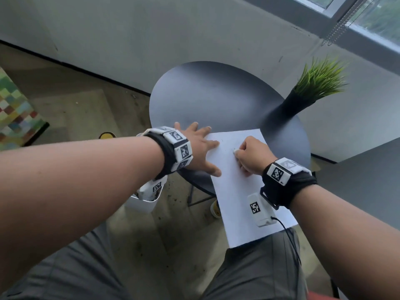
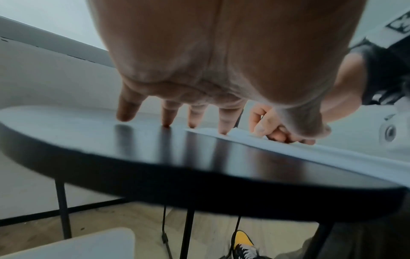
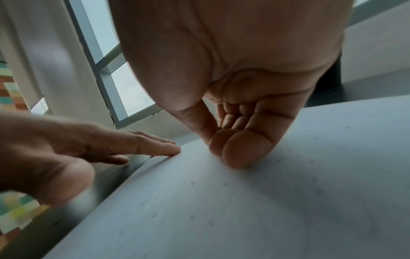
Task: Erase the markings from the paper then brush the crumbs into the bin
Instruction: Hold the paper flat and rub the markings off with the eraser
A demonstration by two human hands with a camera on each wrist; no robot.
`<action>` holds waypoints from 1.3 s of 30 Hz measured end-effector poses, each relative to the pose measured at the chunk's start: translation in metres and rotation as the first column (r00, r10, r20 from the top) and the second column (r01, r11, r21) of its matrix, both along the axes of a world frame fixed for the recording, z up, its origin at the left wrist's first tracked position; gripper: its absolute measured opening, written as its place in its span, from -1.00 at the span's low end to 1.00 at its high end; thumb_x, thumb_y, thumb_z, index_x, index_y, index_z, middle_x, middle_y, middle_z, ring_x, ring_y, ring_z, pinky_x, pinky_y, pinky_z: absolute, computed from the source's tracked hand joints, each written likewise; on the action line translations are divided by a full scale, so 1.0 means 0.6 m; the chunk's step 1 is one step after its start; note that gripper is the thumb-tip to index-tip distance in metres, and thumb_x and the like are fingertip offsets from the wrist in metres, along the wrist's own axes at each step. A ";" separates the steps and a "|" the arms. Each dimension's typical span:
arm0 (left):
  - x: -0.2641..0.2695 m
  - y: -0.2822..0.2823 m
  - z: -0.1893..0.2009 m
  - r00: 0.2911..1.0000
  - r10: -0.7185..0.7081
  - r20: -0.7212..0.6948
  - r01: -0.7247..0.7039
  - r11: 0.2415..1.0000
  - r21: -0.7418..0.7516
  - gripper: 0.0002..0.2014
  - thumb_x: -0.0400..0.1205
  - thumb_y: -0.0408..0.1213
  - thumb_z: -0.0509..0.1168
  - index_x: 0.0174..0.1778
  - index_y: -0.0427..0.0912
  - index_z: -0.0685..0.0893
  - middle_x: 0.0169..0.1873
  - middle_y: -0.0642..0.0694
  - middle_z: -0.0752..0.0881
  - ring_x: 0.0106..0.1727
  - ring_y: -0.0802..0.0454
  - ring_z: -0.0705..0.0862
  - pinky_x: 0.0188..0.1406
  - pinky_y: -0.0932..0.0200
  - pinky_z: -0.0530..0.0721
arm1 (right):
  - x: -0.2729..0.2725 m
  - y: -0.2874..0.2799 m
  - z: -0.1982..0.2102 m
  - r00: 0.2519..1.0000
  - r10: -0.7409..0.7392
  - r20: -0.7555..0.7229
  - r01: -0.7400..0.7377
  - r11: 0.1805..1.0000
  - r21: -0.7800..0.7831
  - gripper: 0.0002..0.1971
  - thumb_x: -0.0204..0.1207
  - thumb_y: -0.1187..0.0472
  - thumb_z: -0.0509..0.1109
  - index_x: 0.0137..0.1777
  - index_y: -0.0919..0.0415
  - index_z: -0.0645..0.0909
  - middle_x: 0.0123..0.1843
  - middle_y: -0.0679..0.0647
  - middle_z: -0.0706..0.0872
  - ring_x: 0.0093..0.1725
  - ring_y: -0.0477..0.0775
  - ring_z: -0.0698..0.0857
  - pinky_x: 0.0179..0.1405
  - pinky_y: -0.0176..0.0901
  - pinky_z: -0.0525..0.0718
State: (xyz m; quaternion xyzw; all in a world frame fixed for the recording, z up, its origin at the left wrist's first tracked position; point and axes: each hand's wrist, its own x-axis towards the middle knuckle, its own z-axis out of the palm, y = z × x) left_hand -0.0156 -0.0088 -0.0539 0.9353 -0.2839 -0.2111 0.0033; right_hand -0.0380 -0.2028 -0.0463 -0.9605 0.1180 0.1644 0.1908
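A white sheet of paper [image 1: 238, 191] lies on the round dark table [image 1: 205, 98] and overhangs its near edge. My left hand [image 1: 201, 144] lies flat with spread fingers, pressing the sheet's left edge and the tabletop. My right hand [image 1: 240, 154] is curled over the upper part of the sheet and pinches a small white eraser [image 1: 235, 151] down on the paper. In the right wrist view the curled fingers [image 3: 235, 150] touch the paper [image 3: 221, 210], and small dark crumbs [image 3: 286, 150] dot it; the eraser is hidden there. The white bin [image 1: 142, 204] stands on the floor left of the table, below my left wrist.
A black vase with a green grass plant [image 1: 307, 92] stands at the table's right rim. The wall and a window are just behind. My knees are under the sheet's overhang. A yellow shoe [image 2: 242, 240] and thin table legs [image 2: 63, 210] show below the top.
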 end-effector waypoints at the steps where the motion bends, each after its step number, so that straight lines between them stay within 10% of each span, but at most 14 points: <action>1: -0.003 0.002 -0.007 1.000 0.007 -0.004 -0.007 1.000 0.004 0.06 0.30 0.70 0.11 0.71 0.34 0.05 0.77 -0.01 -0.10 0.75 -0.24 -0.11 0.53 -0.64 0.01 | -0.003 0.001 0.001 1.000 -0.001 -0.010 0.001 1.000 0.011 -0.70 0.42 0.13 0.21 -0.22 0.38 0.63 -0.40 0.23 0.79 -0.39 0.28 0.79 -0.21 0.13 0.83; 6: -0.001 0.009 -0.019 1.000 0.016 -0.016 -0.016 1.000 -0.001 0.14 0.23 0.70 0.22 0.70 0.45 -0.11 0.77 -0.05 -0.26 0.75 -0.24 -0.28 0.52 -0.67 -0.12 | -0.008 0.013 0.015 0.985 0.172 0.009 -0.172 0.981 0.091 -0.86 0.54 0.08 0.36 -0.10 0.14 0.55 -0.40 0.09 0.78 -0.52 0.11 0.73 -0.41 -0.06 0.75; 12: 0.015 0.000 -0.009 0.999 0.015 -0.048 -0.012 0.998 0.054 0.23 0.17 0.67 0.32 0.70 0.43 -0.16 0.76 -0.09 -0.30 0.74 -0.31 -0.30 0.52 -0.68 -0.15 | 0.009 0.017 0.007 0.976 0.176 0.126 -0.166 0.982 -0.088 -0.86 0.57 0.04 0.31 0.01 0.08 0.56 -0.04 0.06 0.74 -0.06 0.13 0.65 -0.20 -0.12 0.49; 16: 0.018 0.000 -0.009 0.999 -0.002 -0.051 0.005 0.999 0.045 0.24 0.14 0.66 0.34 0.69 0.46 -0.15 0.76 -0.12 -0.29 0.74 -0.36 -0.29 0.52 -0.68 -0.13 | -0.030 0.051 0.002 0.831 0.549 0.091 -0.550 0.835 -0.015 -0.91 0.55 0.20 0.33 0.03 0.09 0.57 -0.08 0.03 0.71 -0.12 0.13 0.62 -0.10 -0.09 0.58; 21: 0.016 -0.002 -0.008 0.999 0.005 -0.046 -0.002 0.997 0.077 0.24 0.16 0.68 0.31 0.68 0.46 -0.20 0.75 -0.09 -0.31 0.74 -0.34 -0.29 0.49 -0.72 -0.09 | 0.022 0.012 0.001 0.982 0.156 0.107 -0.144 0.983 -0.112 -0.85 0.57 0.07 0.32 -0.03 0.14 0.55 -0.06 0.09 0.71 -0.02 0.19 0.64 -0.13 -0.10 0.53; 27: 0.018 0.002 -0.008 0.998 -0.008 -0.064 0.012 0.998 0.054 0.24 0.09 0.68 0.33 0.65 0.51 -0.14 0.75 -0.07 -0.32 0.74 -0.36 -0.28 0.45 -0.76 -0.03 | -0.021 0.054 -0.003 0.826 0.558 0.076 -0.559 0.829 -0.008 -0.69 0.57 0.18 0.29 0.30 0.01 0.55 0.04 0.01 0.73 -0.01 0.14 0.67 0.02 -0.07 0.60; 32: 0.011 -0.005 -0.001 0.998 -0.049 -0.045 0.053 0.994 0.098 0.22 0.26 0.62 0.32 0.73 0.33 -0.19 0.74 0.07 -0.35 0.73 -0.42 -0.25 0.41 -0.79 0.07 | 0.018 0.012 -0.002 0.971 0.196 0.138 -0.180 0.977 -0.117 -0.86 0.57 0.03 0.30 -0.03 0.09 0.55 -0.06 0.11 0.73 -0.01 0.23 0.65 -0.13 -0.07 0.57; 36: 0.014 -0.005 0.000 0.994 -0.080 -0.078 0.086 0.993 0.075 0.18 0.30 0.58 0.34 0.72 0.33 -0.16 0.75 0.12 -0.32 0.73 -0.40 -0.29 0.39 -0.79 0.03 | -0.021 0.046 -0.013 0.867 0.472 0.157 -0.464 0.881 -0.085 -0.87 0.59 0.06 0.31 0.05 0.07 0.57 -0.04 0.07 0.74 -0.06 0.19 0.67 -0.07 -0.05 0.62; 39: 0.008 -0.005 0.009 0.993 -0.089 -0.076 0.098 0.989 0.110 0.17 0.40 0.54 0.32 0.76 0.21 -0.21 0.75 0.06 -0.33 0.72 -0.42 -0.30 0.50 -0.66 0.02 | -0.004 0.027 -0.004 0.917 0.370 0.147 -0.362 0.929 -0.083 -0.86 0.55 0.04 0.35 0.00 0.07 0.59 -0.09 0.03 0.73 -0.09 0.13 0.66 -0.11 -0.11 0.59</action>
